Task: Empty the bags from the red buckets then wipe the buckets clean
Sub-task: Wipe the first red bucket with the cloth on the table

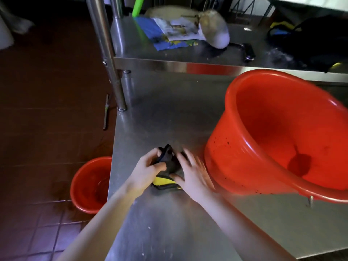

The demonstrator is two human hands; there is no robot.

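Centre frame, the left grip (148, 166) curls round a black-and-yellow cloth (169, 163) on the steel surface (160, 119); the right grip (194, 172), fingers spread, touches it; a red bucket (263, 144) stands just right.

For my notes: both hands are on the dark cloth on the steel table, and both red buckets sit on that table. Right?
Not quite. The head view shows only the large red bucket on the steel table; the smaller red bucket stands on the floor beside it. The left hand and right hand are on the dark cloth.
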